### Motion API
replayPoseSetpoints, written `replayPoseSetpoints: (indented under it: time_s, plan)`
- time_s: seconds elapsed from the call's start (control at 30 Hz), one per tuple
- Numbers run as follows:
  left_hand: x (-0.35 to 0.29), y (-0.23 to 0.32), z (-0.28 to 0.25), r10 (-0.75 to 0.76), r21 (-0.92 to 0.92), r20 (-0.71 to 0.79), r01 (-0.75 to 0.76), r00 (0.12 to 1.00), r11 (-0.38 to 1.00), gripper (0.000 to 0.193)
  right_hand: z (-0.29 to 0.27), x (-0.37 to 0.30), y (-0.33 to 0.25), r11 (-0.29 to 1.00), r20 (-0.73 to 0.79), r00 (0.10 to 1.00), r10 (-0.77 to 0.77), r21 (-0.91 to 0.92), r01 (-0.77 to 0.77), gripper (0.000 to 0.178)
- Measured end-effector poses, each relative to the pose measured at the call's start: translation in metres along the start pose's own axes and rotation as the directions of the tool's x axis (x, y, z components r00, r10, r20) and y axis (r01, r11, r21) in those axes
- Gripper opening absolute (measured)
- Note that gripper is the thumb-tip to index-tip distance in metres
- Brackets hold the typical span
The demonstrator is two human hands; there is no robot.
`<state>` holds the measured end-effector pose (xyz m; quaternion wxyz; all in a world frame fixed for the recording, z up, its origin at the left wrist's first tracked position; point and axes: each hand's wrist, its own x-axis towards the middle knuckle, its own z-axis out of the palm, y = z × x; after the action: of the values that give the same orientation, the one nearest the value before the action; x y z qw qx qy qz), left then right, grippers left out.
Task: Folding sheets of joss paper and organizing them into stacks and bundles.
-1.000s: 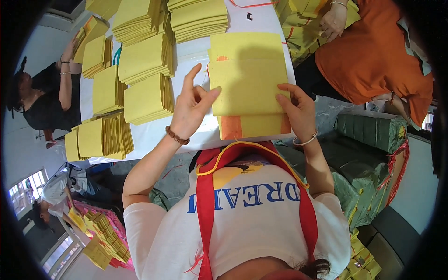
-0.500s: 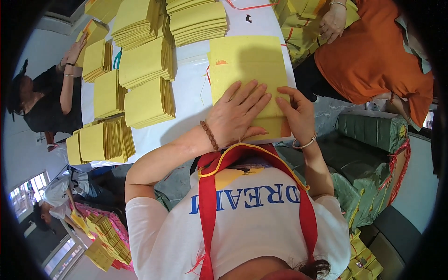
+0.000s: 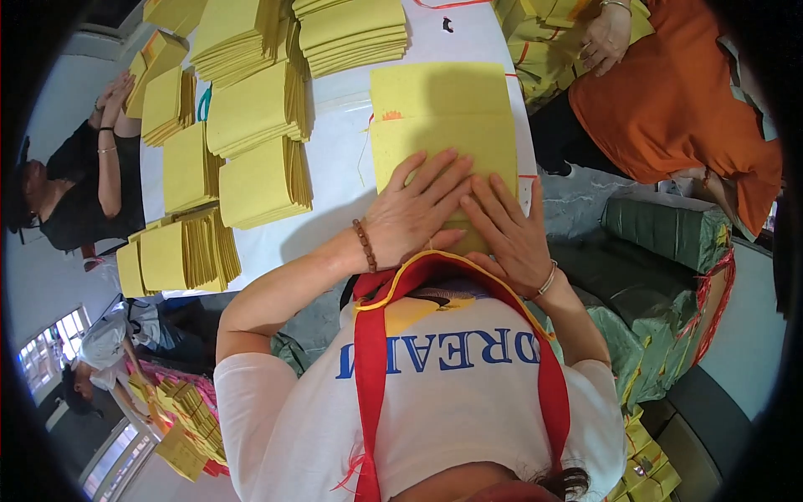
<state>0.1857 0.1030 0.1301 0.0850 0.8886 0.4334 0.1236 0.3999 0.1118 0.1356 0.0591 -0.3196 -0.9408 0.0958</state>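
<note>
A yellow paper sheet [image 3: 443, 134] lies in front of me on the white table, with a crease across its upper part and an orange smudge near its left edge. My left hand [image 3: 422, 197] rests flat on its lower part, fingers spread and pointing up and right. My right hand [image 3: 508, 226] lies flat beside it on the sheet, palm down, its fingertips close to the left fingers. Both hands are open and grip nothing. The sheet's near end is partly hidden under my hands and the red apron edge [image 3: 393, 289].
Several stacks of folded yellow paper [image 3: 259, 184] cover the table's left side, a teal tool [image 3: 204, 105] between them. Red string [image 3: 452, 4] lies at the far edge. People work at left and right. Green wrapped bundles [image 3: 661, 234] stand to the right.
My right hand has gone from bent fingers at the sheet's right edge to lying flat on it, nearer the left hand. My left hand has barely moved.
</note>
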Motion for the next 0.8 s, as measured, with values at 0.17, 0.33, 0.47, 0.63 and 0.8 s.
replayPoseSetpoints:
  time_s: [0.17,0.33,0.47,0.63,0.8]
  plan:
    - [-0.006,-0.001,0.0,-0.132,-0.297,-0.162,0.08,0.978,0.952,0.068,-0.001,0.005,-0.003,0.999,0.0,1.0,0.03,0.039,-0.03,0.068]
    - [0.007,0.008,0.012,0.034,0.132,-0.255,-0.001,0.966,0.991,0.054,-0.01,-0.003,0.033,0.747,0.06,0.986,0.158,0.645,-0.159,0.06]
    - [0.017,0.027,0.009,0.005,0.407,-0.282,0.115,0.959,0.906,0.044,-0.009,-0.002,0.046,0.536,-0.163,0.916,0.367,0.842,-0.065,0.059]
    - [0.014,0.006,-0.025,-0.013,0.125,-0.259,0.047,0.966,0.991,0.041,0.01,-0.001,0.028,0.524,-0.346,0.865,0.363,0.844,0.117,0.078]
    - [-0.084,-0.046,-0.074,-0.127,-0.145,-0.47,0.066,0.873,0.987,0.042,0.015,0.0,0.028,0.682,-0.291,0.908,0.3,0.732,0.009,0.079]
